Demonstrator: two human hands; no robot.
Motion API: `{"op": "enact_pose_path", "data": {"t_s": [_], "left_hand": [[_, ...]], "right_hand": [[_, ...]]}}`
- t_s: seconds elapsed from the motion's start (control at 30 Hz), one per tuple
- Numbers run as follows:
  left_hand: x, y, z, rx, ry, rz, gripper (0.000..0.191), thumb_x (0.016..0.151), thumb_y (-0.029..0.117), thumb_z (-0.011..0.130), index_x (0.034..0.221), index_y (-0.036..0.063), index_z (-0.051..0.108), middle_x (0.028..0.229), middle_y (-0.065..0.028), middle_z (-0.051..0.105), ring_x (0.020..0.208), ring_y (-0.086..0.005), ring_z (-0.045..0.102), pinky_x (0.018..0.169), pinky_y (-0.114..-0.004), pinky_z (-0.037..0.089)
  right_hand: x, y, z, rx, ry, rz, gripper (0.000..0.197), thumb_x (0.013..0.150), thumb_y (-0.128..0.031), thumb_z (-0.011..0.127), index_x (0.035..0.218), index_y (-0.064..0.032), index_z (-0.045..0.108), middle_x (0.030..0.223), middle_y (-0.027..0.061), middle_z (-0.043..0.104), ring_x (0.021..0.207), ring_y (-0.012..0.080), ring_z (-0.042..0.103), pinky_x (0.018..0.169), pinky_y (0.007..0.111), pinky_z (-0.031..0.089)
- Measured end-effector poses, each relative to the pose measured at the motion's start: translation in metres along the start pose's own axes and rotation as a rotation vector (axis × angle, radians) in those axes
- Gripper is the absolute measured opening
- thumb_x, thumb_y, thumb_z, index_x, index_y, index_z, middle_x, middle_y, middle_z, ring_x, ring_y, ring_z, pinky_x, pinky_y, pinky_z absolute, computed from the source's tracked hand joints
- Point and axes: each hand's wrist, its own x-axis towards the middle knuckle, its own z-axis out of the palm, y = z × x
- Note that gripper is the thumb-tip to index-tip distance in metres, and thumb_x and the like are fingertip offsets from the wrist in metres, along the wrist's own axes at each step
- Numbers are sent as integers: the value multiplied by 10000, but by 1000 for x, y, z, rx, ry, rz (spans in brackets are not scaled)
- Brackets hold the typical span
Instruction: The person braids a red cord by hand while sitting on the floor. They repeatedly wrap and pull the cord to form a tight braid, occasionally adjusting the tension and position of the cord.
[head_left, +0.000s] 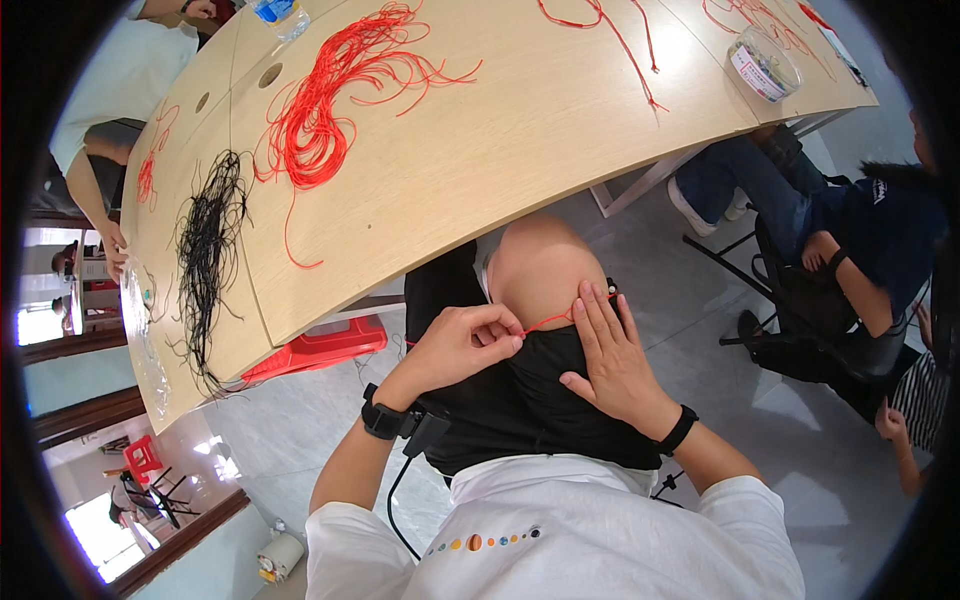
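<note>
My left hand (476, 345) pinches a thin red cord (553, 322) between thumb and fingertips, over my black-clad lap. From there the cord runs across my bare knee (551, 270) to beneath my right hand (609, 352). That hand lies flat over the cord on my leg, its fingers extended and the thumb spread. A short stretch of the cord is hidden under its fingers. Close to the right fingertips sits a small dark and white item (613, 289), too small to identify.
On the wooden table (450, 195) lie a red cord bundle (322, 112), a black cord bundle (210, 255), a bottle (281, 19) and a clear round container (765, 64). A red plastic stool (322, 349) stands below its edge. People are at left and right; one sits on a black chair (817, 322).
</note>
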Motion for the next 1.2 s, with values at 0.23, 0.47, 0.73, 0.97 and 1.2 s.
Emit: {"op": "enact_pose_path", "data": {"t_s": [0.23,0.47,0.73,0.97,1.2], "left_hand": [[8,13,6,174,141,178,167,897,116,745,1010,14,675,852,-48,703,744,-109,664,703,-266,535],[28,29,34,363,289,295,171,876,152,748,955,19,675,761,-140,689,647,-251,692,621,-322,543],[35,35,53,614,348,249,157,874,200,722,847,46,707,725,-142,689,653,-325,690,587,-394,539],[28,27,50,536,332,235,153,879,191,719,875,38,715,736,-148,698,663,-322,700,601,-389,542],[32,15,38,324,353,303,125,892,135,713,881,11,699,671,-108,676,588,-200,679,558,-312,504]], "right_hand": [[1,0,-1,29,-2,-1,985,877,-472,683,1590,40,239,1679,226,190,1568,348,179,1265,537,118],[2,-2,1,26,16,-18,980,879,-472,682,1590,41,242,1678,225,194,1566,349,182,1266,539,118],[2,-3,-1,29,2,5,968,877,-476,680,1579,50,270,1674,219,211,1563,341,196,1269,534,113],[3,-3,-1,39,22,-4,980,871,-475,687,1580,52,263,1672,218,217,1562,341,198,1270,534,110],[9,2,-11,251,138,-23,853,899,-420,667,1564,-8,329,1609,199,340,1507,333,309,1250,502,160]]}}
